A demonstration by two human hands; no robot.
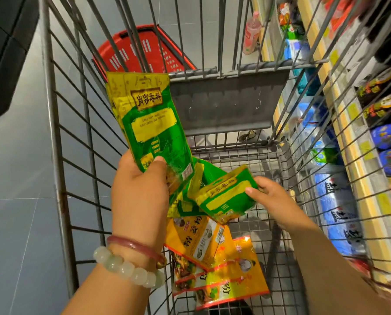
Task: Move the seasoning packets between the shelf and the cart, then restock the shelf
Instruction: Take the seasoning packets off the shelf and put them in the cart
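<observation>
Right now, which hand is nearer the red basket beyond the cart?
Left. The left hand holds green packets up just below the red basket in view; the right hand sits lower and further right, gripping another green packet.

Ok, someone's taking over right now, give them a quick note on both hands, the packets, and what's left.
Left hand: holds a stack of green packets upright over the cart.
Right hand: pinches another green packet, low inside the cart.
Yellow packets lie on the cart floor.
Shelf stands to the right.
Done: some green packets gathered.
Left: pick up the rest, restock the shelf.
</observation>
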